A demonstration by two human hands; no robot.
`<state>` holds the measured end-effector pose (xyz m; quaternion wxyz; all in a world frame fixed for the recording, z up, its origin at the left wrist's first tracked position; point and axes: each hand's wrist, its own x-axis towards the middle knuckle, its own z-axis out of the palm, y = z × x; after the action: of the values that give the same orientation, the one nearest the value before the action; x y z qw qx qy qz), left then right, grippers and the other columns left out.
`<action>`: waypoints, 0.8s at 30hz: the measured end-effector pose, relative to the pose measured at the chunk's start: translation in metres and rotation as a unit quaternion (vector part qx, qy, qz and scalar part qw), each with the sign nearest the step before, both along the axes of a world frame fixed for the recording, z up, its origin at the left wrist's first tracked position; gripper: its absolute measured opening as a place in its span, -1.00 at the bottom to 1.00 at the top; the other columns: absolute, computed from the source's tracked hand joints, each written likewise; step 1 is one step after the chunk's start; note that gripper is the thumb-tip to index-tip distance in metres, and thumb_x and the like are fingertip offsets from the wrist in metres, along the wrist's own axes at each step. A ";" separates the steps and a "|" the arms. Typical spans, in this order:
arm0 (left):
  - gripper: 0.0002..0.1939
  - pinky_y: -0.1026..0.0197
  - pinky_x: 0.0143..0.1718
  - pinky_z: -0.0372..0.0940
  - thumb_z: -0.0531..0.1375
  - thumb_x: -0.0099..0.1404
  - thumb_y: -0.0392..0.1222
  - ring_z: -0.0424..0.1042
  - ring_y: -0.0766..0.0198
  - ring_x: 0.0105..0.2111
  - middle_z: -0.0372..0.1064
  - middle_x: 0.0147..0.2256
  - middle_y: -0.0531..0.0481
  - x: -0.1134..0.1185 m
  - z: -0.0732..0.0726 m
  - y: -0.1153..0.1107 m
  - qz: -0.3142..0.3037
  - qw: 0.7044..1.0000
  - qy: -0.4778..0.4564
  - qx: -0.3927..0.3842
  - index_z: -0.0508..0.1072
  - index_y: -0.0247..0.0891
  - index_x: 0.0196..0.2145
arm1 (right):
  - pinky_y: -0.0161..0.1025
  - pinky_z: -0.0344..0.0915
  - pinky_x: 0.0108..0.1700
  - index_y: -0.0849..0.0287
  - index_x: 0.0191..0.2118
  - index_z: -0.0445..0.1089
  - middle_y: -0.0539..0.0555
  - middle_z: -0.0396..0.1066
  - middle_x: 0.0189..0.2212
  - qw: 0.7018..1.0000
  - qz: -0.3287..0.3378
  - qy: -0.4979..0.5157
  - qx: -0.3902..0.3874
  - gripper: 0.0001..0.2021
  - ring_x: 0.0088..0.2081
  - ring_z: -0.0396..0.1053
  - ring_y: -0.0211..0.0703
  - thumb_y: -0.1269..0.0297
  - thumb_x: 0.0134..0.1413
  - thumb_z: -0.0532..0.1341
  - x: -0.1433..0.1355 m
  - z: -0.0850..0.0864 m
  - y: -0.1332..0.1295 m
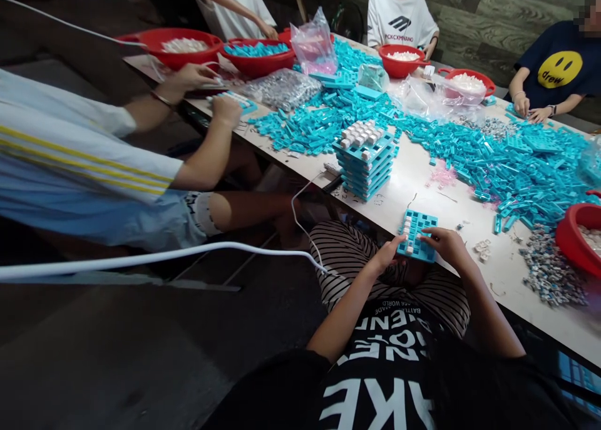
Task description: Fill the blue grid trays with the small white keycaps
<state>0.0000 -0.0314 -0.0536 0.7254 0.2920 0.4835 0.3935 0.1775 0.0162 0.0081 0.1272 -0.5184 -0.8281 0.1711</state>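
Observation:
A light-blue plate with a grid of square openings (426, 221) lies at the table's near edge, with a column of small white cubes (407, 225) along its left side. My left hand (387, 256) is closed on the plate's left edge, thumb by the lower cubes. My right hand (446, 245) reaches over the plate from the right, its fingers bent together above the openings. Whatever those fingertips hold is too small to make out. Beyond the plate stands a stack of similar blue plates (365, 174), the top one carrying rows of white cubes (361, 133).
Blue plastic strips (530, 161) are heaped across the table (399, 195). Small grey-and-white parts (551, 268) lie beside a red basin (575, 230) at right. A white cable (188, 250) crosses at left. Co-workers sit around the table, one close at my left (84, 136).

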 end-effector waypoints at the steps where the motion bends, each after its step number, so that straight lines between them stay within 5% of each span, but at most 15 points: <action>1: -0.55 0.36 -0.68 -0.10 0.02 0.17 0.14 0.24 0.41 -0.68 0.36 -0.56 0.02 0.000 0.002 -0.001 0.001 1.000 -0.001 -0.003 0.42 -0.33 -0.34 | -0.27 0.23 -0.32 0.07 -0.22 0.49 0.05 0.49 -0.36 1.000 0.005 0.002 -0.003 -0.74 -0.37 0.40 -0.14 0.09 0.08 0.14 -0.001 -0.001 -0.001; 9: -0.59 0.36 -0.64 -0.02 0.07 0.15 0.10 0.25 0.41 -0.66 0.35 -0.57 0.04 0.000 0.012 -0.003 0.004 1.000 0.014 -0.006 0.44 -0.34 -0.37 | -0.34 0.11 -0.47 0.15 -0.31 0.48 0.02 0.41 -0.52 0.999 -0.014 0.001 -0.045 -0.74 -0.54 0.26 -0.27 0.10 0.01 0.17 -0.013 0.008 0.002; 14: -0.57 0.37 -0.59 0.05 0.06 0.16 0.12 0.27 0.41 -0.61 0.37 -0.54 0.03 -0.001 0.015 -0.004 0.002 0.999 0.032 -0.013 0.45 -0.33 -0.32 | -0.36 0.06 -0.51 0.20 -0.31 0.47 -0.03 0.30 -0.62 0.995 0.032 0.058 -0.068 -0.69 -0.58 0.15 -0.33 0.06 0.00 0.15 -0.017 0.013 -0.002; 24: -0.57 0.35 -0.61 -0.04 0.05 0.19 0.11 0.17 0.42 -0.67 0.25 -0.68 0.07 -0.001 0.007 -0.001 -0.014 0.998 0.053 0.020 0.45 -0.35 -0.41 | -0.37 0.01 -0.50 0.20 -0.31 0.48 -0.03 0.29 -0.62 0.993 0.061 0.011 -0.101 -0.71 -0.58 0.12 -0.35 0.10 0.03 0.13 -0.029 0.027 -0.013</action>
<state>-0.0009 -0.0325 -0.0471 0.6986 0.3335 0.5090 0.3764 0.1482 0.0036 0.0356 0.0724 -0.4755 -0.8351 0.2668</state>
